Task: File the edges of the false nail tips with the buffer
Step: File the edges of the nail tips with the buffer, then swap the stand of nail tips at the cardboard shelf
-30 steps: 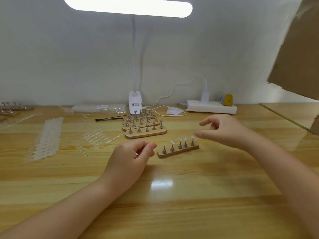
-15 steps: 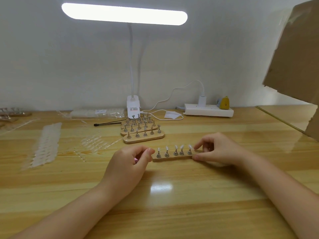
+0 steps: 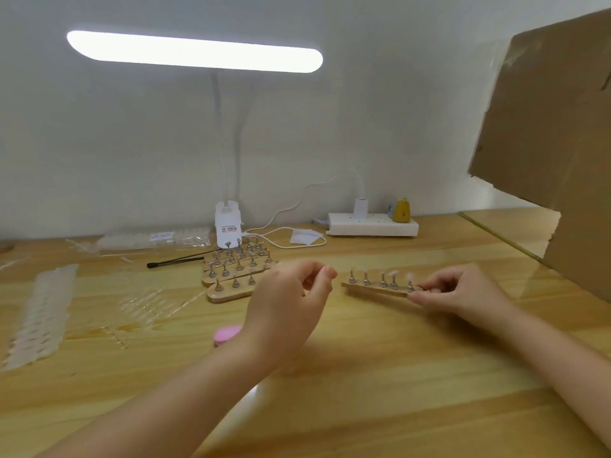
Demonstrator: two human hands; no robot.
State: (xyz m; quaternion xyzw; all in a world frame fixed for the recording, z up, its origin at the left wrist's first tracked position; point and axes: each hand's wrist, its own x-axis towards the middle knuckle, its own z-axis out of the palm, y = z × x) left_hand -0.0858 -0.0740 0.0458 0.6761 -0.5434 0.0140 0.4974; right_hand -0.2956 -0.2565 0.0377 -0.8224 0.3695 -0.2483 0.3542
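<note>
Showing now beside the left wrist, the pink buffer lies on the table; it was under the left hand 0.5 s ago. Left hand hangs w/ fingers loosely curled, holding nothing. Right hand pinches the end of the wooden nail-tip stand, lifted since then. Spare stands, lamp base behind; power strip at right.

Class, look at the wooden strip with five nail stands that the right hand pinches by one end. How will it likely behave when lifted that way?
The wooden strip probably stays stiff: it looks straight though the right hand pinches only one end. It seems light, since fingertips suffice. The nail tips perch on thin stands, so a knock might dislodge them.
</note>
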